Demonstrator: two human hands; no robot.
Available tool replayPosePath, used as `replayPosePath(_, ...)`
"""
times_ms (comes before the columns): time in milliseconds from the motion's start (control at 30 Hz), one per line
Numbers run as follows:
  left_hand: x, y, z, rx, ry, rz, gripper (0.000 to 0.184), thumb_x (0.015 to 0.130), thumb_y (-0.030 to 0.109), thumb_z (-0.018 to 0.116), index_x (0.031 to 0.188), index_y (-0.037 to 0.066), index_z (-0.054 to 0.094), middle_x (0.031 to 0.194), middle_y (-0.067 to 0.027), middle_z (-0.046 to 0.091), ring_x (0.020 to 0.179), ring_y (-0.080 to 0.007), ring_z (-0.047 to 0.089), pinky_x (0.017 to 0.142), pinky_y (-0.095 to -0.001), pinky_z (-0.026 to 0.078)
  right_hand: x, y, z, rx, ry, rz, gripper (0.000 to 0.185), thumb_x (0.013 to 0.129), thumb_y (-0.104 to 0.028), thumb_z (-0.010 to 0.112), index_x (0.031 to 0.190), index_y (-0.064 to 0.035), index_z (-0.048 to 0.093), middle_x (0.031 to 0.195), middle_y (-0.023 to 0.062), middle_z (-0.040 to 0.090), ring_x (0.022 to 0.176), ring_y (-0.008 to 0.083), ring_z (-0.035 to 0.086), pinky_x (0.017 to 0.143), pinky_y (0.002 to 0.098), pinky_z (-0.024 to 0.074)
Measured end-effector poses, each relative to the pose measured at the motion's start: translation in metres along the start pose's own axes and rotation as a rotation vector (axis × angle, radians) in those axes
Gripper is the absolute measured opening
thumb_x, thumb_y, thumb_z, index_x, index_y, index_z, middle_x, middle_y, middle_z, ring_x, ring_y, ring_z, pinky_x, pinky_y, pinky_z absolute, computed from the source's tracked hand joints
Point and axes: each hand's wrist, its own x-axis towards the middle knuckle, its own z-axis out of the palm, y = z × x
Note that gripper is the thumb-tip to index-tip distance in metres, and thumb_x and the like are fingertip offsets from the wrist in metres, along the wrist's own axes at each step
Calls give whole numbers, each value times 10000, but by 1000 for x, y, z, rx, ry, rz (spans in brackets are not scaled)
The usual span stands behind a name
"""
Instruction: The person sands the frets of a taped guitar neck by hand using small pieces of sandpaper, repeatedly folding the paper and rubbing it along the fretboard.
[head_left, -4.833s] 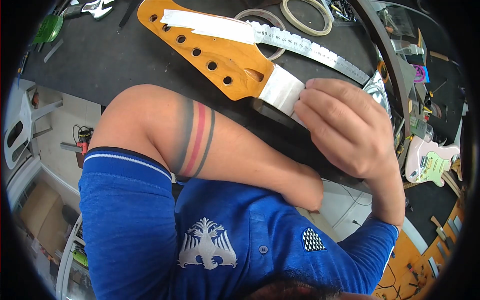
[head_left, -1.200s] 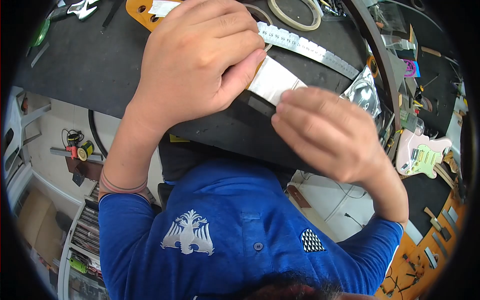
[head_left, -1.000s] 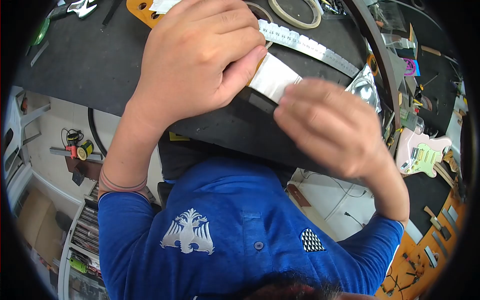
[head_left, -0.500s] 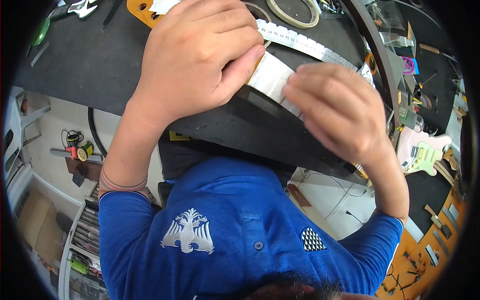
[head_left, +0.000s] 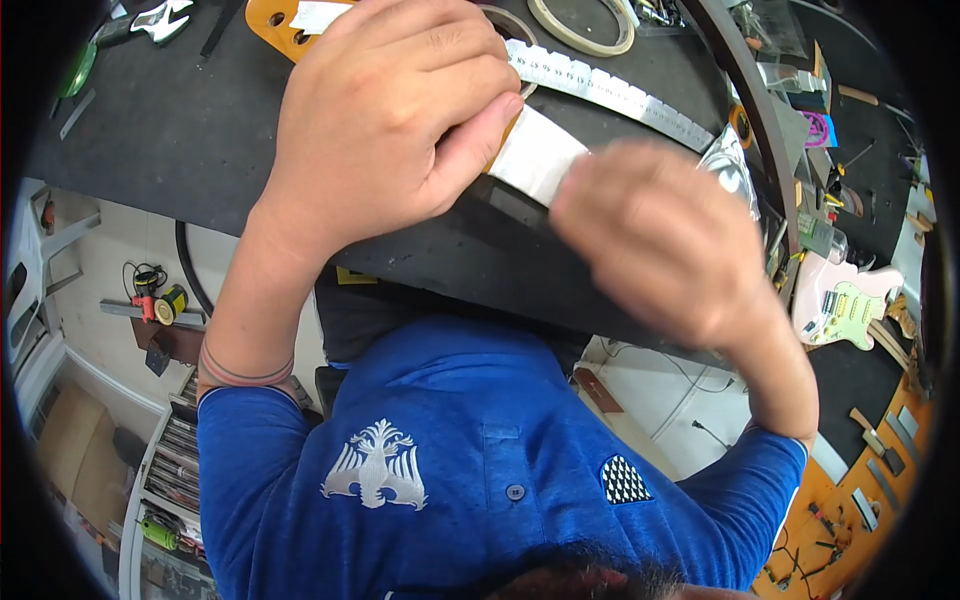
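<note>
Left hand (head_left: 395,110) clasping the headstock (head_left: 283,36), blurred right hand (head_left: 665,240) overlapping white covering (head_left: 538,150) beside the headstock, its grip impossible to tell, ruler (head_left: 605,88) lying nearby

Left hand (head_left: 395,115) palm down, knuckles up, thumb stretched alongside, right hand (head_left: 660,240) blurred, fingers bent, forearms angled inward.

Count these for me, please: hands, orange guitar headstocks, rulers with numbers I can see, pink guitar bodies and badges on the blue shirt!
Hands: 2 (left hand and right hand)
Orange headstock: 1, partly covered
Numbered ruler: 1
Pink guitar body: 1
Shirt badges: 2 (silvery emblem and checkered patch)
Total: 7
</note>
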Motion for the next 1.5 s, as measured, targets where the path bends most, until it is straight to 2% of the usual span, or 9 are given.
replayPosePath(133, 0, 6, -6, 76, -97, -10, 61, 1001, 144, 851, 1027, 90, 865, 1098, -53, 869, 1189, -296, 838, 1029, -451, 623, 7, 14, -12, -22, -28, 109, 367, 813, -131, 843, 1156, -21, 913, 1238, 133, 861, 1187, 355, 866, 1073, 481, 739)
replayPosePath(233, 1, 3, -6, 84, -87, -11, 59, 1000, 141, 849, 1027, 91, 863, 1098, -57, 868, 1188, -298, 837, 1028, -455, 622, 2, -6, 2, -29, -3, -40, 415, 783, -128, 847, 1177, -11, 910, 1214, 142, 853, 1162, 366, 862, 1029, 479, 740)
replayPosePath(333, 0, 5, -5, 67, -96, -8, 57, 997, 138, 847, 1025, 90, 861, 1099, -60, 867, 1187, -301, 837, 1030, -460, 620, 1, 7, -5, 23, 7, 79, 410, 769, -126, 835, 1155, -15, 917, 1200, 140, 851, 1153, 370, 859, 1034, 478, 744)
replayPosePath(833, -2, 0, -4, 11, -59, -40, 46, 972, 107, 859, 1001, 74, 849, 1083, -53, 855, 1188, -311, 837, 1031, -475, 627, 2, 4, 0, 15, 49, 21, 366, 804, -120, 870, 1140, 23, 850, 1155, 131, 799, 1156, 373, 829, 996, 488, 720)
replayPosePath(1033, -3, 0, -4, 16, -56, -32, 45, 979, 117, 851, 1003, 79, 855, 1077, -56, 859, 1189, -305, 837, 1024, -470, 626, 0, -2, 6, -58, 56, 0, 345, 806, -81, 899, 1146, -21, 903, 1143, 121, 826, 1129, 343, 850, 958, 470, 715)
replayPosePath(1167, -5, -1, -1, 20, -52, -18, 56, 987, 130, 843, 1010, 82, 861, 1073, -55, 863, 1194, -297, 836, 1032, -468, 621, -3, 58, -19, -86, 101, 301, 238, 925, -15, 905, 1158, -64, 910, 1145, 82, 836, 1008, 292, 831, 817, 405, 667)
replayPosePath(1300, -4, 0, -2, 34, -47, -12, 57, 989, 131, 844, 1015, 86, 867, 1068, -52, 867, 1196, -293, 837, 1026, -465, 625, -6, 57, -25, -142, 185, 291, 242, 966, 38, 886, 1182, -69, 906, 1142, 63, 843, 938, 279, 808, 763, 405, 640)
replayPosePath(1433, -4, 1, -4, 26, -55, -22, 70, 1001, 79, 836, 1054, 73, 881, 1113, -77, 879, 1227, -303, 842, 1049, -449, 633, -19, 45, -35, 29, 307, 513, 170, 1084, 33, 814, 1187, -65, 908, 1153, 67, 843, 951, 204, 780, 848, 329, 608)
replayPosePath(1500, -5, 2, -9, -70, -31, -56, 125, 1025, 21, 811, 1119, 52, 888, 1175, -107, 887, 1256, -306, 845, 1087, -432, 636, -33, 45, -44, 115, 383, 512, 208, 1196, 22, 699, 1333, -15, 851, 1233, 42, 821, 1034, 119, 729, 935, 285, 565)
